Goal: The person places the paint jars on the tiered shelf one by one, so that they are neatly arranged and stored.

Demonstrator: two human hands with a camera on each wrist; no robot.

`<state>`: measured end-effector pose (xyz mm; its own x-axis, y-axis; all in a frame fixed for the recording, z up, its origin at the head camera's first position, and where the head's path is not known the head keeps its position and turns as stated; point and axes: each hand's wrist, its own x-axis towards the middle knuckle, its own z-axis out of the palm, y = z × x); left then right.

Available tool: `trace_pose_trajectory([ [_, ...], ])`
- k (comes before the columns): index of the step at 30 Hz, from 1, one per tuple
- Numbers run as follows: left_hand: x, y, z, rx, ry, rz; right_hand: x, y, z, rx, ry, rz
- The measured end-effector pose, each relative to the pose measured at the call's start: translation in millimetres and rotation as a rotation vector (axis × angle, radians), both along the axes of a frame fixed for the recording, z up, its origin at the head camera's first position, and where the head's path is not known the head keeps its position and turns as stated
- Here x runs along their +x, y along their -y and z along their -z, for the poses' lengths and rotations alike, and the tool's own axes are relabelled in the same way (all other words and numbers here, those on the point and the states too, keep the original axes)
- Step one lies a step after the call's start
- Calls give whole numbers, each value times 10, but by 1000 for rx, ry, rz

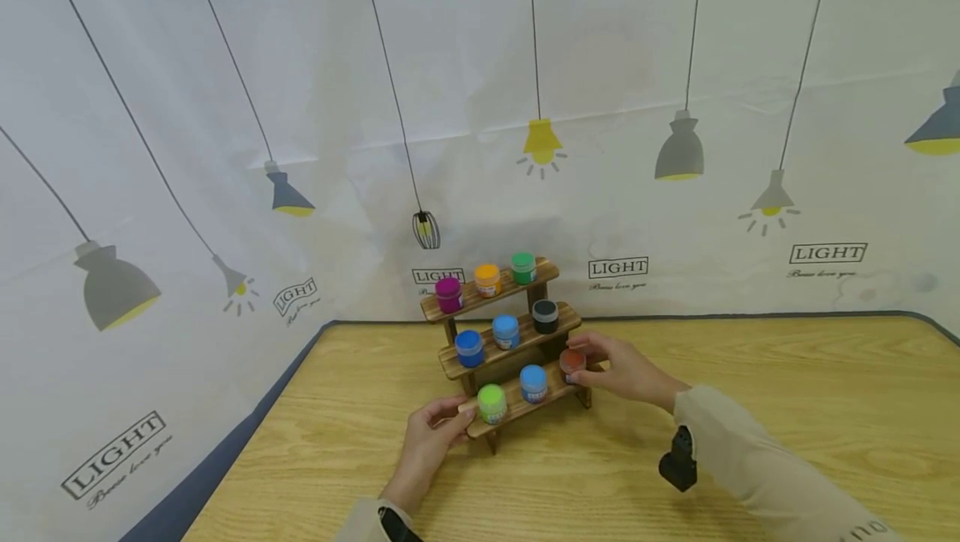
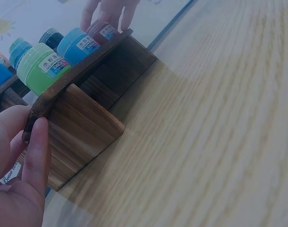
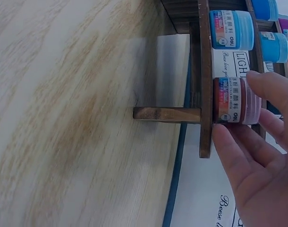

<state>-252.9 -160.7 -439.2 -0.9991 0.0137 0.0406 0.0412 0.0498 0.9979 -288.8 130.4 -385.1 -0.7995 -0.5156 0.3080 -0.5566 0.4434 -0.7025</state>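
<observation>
A three-tier wooden stand [image 1: 517, 414] carries several small paint jars. My left hand [image 1: 432, 439] pinches the left end of its lowest tier between thumb and fingers, close beside the light green paint jar [image 2: 42, 71]. At the other end of that tier, my right hand [image 1: 618, 367] has its thumb and fingers around the reddish-brown paint jar [image 3: 229, 100]. That jar stands upright, its base at the board. Between the two end jars sits a light blue paint jar [image 1: 533, 383].
The middle tier bears a dark blue jar [image 1: 469, 348], a light blue one and a black jar [image 1: 545, 317]. Purple [image 1: 449, 295], orange [image 1: 487, 281] and green [image 1: 523, 268] jars line the top tier. Behind the wood-grain table [image 1: 750, 434] hangs a lamp-printed cloth [image 1: 480, 67].
</observation>
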Motion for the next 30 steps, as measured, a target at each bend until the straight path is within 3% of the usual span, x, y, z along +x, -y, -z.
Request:
trace_pose_trajectory([
  [14,0,2,-4,5,14,-3,153,-234,-59,-24,24,91],
  [23,23,-14,-26,2,-5,6,287,-468,12,-13,-28,116],
  [30,3,6,-9,-15,-14,12,365,-597,8,-17,5,163],
])
